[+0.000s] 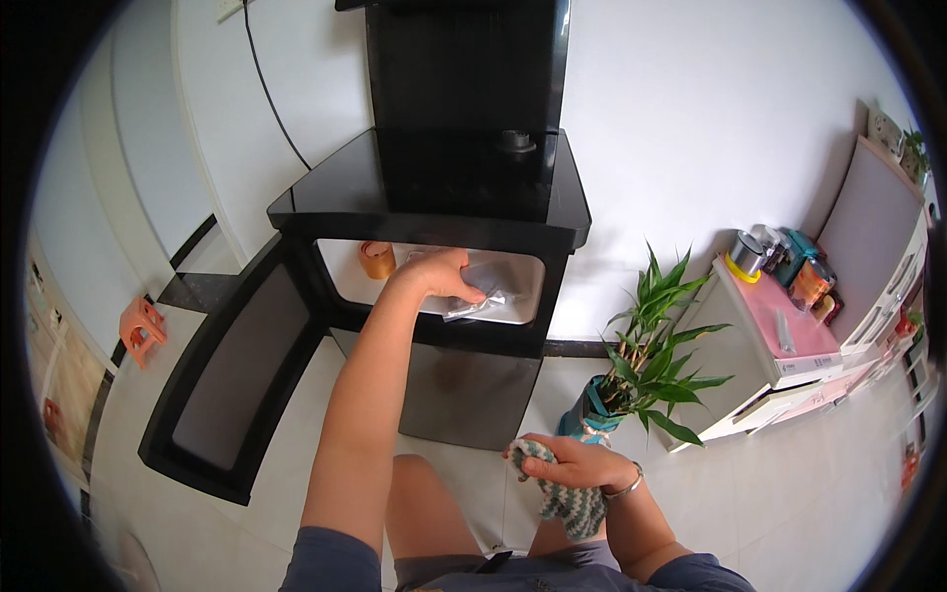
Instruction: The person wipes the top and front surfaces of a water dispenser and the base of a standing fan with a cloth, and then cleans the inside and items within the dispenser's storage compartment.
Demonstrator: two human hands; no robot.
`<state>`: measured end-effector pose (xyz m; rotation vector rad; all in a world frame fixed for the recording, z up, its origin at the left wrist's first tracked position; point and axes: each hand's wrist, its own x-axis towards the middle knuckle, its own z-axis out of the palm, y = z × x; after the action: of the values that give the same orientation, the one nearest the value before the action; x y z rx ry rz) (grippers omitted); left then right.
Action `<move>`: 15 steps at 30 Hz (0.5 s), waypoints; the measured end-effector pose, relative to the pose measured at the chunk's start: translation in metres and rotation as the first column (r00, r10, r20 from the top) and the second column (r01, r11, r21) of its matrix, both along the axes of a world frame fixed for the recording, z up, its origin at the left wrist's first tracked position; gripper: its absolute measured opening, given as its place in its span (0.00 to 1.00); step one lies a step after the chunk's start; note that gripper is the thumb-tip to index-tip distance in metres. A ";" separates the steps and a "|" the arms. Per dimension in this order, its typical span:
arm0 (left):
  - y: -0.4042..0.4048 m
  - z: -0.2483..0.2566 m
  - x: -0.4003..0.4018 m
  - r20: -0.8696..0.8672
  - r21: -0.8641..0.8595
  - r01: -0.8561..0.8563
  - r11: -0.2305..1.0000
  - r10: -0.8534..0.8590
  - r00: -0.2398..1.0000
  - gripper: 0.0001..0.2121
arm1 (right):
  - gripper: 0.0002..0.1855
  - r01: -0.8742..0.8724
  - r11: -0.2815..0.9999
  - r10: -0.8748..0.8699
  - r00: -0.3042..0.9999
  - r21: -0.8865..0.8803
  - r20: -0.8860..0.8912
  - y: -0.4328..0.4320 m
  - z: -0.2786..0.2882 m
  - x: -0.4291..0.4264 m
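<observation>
My left hand [442,274] reaches into the open compartment of a black glossy cabinet [436,226]. Its thumb lies over a clear plastic bag [473,309], whose front edge comes to the compartment's lip; most of the fingers are hidden. A roll of brown packing tape [377,260] stands on the white compartment floor, left of the hand. Low in front of my lap, my right hand [581,460] holds a folded cloth [575,507] with green and white zigzag stripes. The cabinet's dark-panelled door [237,385] hangs open to the left.
A potted leafy plant [658,355] stands on the tiled floor right of the cabinet. Farther right, a white cabinet [784,318] with a pink top carries tins and packets. An orange plastic stool [143,331] is at the left, and a black cable [274,103] runs down the wall.
</observation>
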<state>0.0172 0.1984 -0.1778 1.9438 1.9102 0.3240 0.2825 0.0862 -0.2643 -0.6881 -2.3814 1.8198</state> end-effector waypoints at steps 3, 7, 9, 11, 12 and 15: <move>0.000 -0.006 -0.001 0.020 -0.016 -0.010 1.000 0.010 1.000 0.27 | 0.20 -0.002 1.000 0.001 0.998 -0.021 -0.058 0.002 -0.008 -0.004; -0.005 -0.008 -0.005 0.090 -0.067 -0.010 0.998 0.016 0.996 0.28 | 0.20 0.030 0.995 -0.042 0.990 -0.092 -0.137 0.002 -0.007 -0.009; -0.011 -0.016 -0.005 0.196 -0.003 0.009 1.000 -0.008 0.981 0.27 | 0.20 0.050 0.993 -0.066 0.985 -0.104 -0.157 0.002 -0.008 -0.010; -0.023 -0.024 -0.003 0.301 0.065 0.024 0.998 -0.042 0.953 0.26 | 0.21 0.141 0.959 -0.197 0.955 -0.245 -0.222 0.002 -0.007 -0.010; -0.035 -0.019 -0.002 0.433 0.091 0.000 0.996 -0.040 0.901 0.25 | 0.21 0.136 0.960 -0.194 0.954 -0.245 -0.229 0.001 -0.004 -0.011; -0.075 -0.019 0.014 0.764 0.013 -0.124 0.992 0.070 0.641 0.20 | 0.22 0.272 0.915 -0.344 0.911 -0.298 -0.226 0.004 -0.008 -0.012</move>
<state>0.0317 0.1237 -0.1971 1.3676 1.4139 1.0670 0.2704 0.0905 -0.2719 -0.7311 -1.7631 1.9529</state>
